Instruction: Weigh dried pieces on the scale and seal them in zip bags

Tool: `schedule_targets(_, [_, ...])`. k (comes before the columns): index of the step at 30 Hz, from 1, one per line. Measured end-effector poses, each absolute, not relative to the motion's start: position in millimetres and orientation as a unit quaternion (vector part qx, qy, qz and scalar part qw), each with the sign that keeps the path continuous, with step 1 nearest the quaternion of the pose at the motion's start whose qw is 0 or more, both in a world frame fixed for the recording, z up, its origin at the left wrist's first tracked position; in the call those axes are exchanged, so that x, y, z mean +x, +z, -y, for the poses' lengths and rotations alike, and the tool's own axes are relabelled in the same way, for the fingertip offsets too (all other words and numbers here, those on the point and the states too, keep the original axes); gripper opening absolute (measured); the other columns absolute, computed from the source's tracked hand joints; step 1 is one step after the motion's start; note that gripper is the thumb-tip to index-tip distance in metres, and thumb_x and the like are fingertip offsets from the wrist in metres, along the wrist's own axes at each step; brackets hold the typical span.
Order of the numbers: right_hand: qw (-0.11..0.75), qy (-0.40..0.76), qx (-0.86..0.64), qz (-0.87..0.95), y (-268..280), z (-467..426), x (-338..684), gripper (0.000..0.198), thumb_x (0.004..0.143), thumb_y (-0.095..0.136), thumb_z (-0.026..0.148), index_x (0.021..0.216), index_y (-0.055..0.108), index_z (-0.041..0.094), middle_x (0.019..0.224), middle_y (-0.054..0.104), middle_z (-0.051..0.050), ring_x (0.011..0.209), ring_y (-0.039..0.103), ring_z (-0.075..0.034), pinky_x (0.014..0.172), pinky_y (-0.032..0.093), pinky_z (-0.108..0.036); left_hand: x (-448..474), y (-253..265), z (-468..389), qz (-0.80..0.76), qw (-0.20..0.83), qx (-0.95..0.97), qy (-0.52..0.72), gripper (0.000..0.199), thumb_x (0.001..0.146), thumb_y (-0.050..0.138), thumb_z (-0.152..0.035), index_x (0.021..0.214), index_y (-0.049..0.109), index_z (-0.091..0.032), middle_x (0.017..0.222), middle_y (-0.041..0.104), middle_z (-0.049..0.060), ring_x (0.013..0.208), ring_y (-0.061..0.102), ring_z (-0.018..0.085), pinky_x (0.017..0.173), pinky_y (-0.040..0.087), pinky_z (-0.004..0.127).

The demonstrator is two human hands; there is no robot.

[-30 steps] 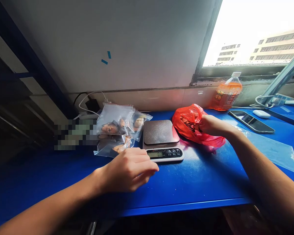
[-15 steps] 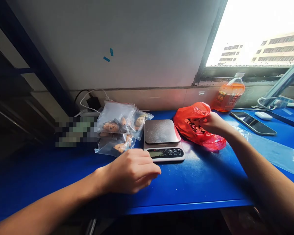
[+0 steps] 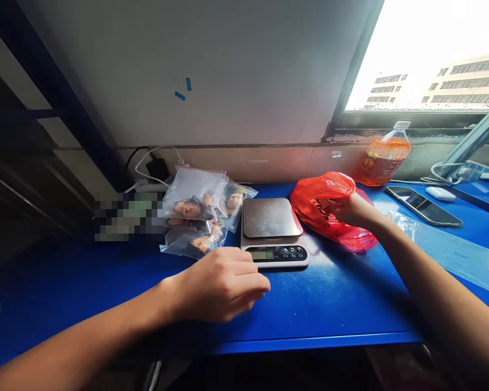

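My right hand (image 3: 356, 209) reaches into the mouth of a red plastic bag (image 3: 315, 187). Dark brown dried pieces (image 3: 325, 207) show inside the bag; my fingertips are hidden among them. Left of the bag stands a digital kitchen scale (image 3: 275, 258) with a bare metal plate (image 3: 267, 217), its display reading about 0.0. In front of the scale, my left hand (image 3: 224, 285) is loosely closed with curled fingers and nothing visible in it, close to the display's left end.
Clear zip bags (image 3: 195, 206) holding brown pieces are piled left of the scale. A flat clear bag (image 3: 456, 252), a phone (image 3: 424, 205), a white earbud case (image 3: 440, 194) and an orange drink bottle (image 3: 385, 155) are on the right. The blue table's front edge (image 3: 309, 342) runs below.
My right hand has gone slightly deeper into the red bag, and the bag's rim has shifted a little. My left hand stays in place; the whole view has drifted slightly.
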State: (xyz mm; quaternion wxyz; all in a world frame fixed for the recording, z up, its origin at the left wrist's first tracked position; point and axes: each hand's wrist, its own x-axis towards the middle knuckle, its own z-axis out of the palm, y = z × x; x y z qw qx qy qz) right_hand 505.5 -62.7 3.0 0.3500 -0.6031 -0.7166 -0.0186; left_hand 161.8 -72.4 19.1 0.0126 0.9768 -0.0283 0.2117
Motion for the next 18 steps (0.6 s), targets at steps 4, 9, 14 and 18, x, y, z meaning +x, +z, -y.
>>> schedule_targets(4, [0.345,-0.015,-0.604,0.718,2.3,63.2,507.2,0.024,0.067,0.049,0.004,0.068,0.057,0.027,0.073,0.066,-0.006,0.083,0.062,-0.025,0.077,0.051,-0.039,161.6,19.1,72.2,0.027,0.007,0.979,0.200,0.020,0.089,0.047,-0.009,0.088,0.066,-0.015,0.068,0.066,0.003,0.059,0.053,0.016,0.058,0.044,0.030])
schedule_targets(9, [0.334,0.010,-0.614,0.715,-0.2,62.1,510.4,0.021,0.069,0.051,0.007,0.070,0.058,0.026,0.075,0.066,-0.006,0.079,0.063,-0.024,0.077,0.052,-0.040,160.4,18.4,71.1,0.029,0.007,0.981,0.194,0.019,0.088,0.049,-0.009,0.087,0.067,-0.014,0.068,0.066,0.003,0.059,0.052,0.016,0.057,0.043,0.031])
schedule_targets(14, [0.328,0.022,-0.634,0.700,-4.8,56.9,517.4,0.015,0.065,0.054,0.011,0.066,0.056,0.026,0.072,0.066,-0.006,0.071,0.060,-0.024,0.075,0.052,-0.041,161.0,18.6,71.4,0.033,0.010,0.982,0.184,0.018,0.087,0.050,-0.009,0.087,0.067,-0.014,0.069,0.065,0.003,0.059,0.051,0.017,0.056,0.041,0.031])
schedule_targets(18, [0.351,0.062,-0.654,0.667,-3.4,56.4,518.2,0.013,0.061,0.056,0.015,0.069,0.057,0.026,0.079,0.069,-0.007,0.075,0.061,-0.025,0.075,0.054,-0.040,162.0,19.2,71.6,0.034,0.010,0.983,0.180,0.017,0.087,0.051,-0.009,0.087,0.067,-0.014,0.070,0.066,0.003,0.059,0.051,0.017,0.055,0.041,0.031])
